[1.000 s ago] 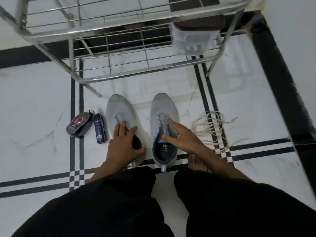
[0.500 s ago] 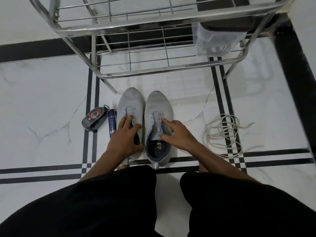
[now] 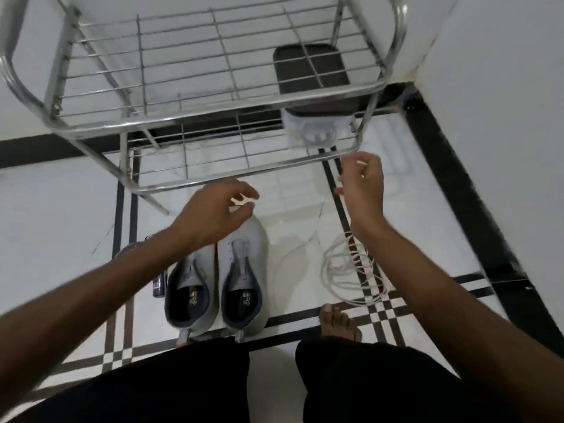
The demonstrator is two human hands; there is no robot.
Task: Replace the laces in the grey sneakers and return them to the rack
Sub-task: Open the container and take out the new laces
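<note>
Two grey sneakers without laces stand side by side on the floor, the left sneaker and the right sneaker, toes toward the metal shoe rack. My left hand hovers above their toes with fingers loosely curled, holding nothing. My right hand is raised near the rack's lower front rail, fingers loosely curled, with nothing plainly in it. A loose pile of white laces lies on the floor right of the sneakers, partly behind my right forearm.
A clear box with a dark lid sits on the rack's lower shelf at the right. A small dark bottle and a dark-red polish item lie left of the sneakers, mostly hidden by my left forearm. My bare foot is near the laces. A white wall stands at right.
Both hands have left the sneakers and risen toward the rack. The view has moved up and closer to the rack; the sneakers stay put.
</note>
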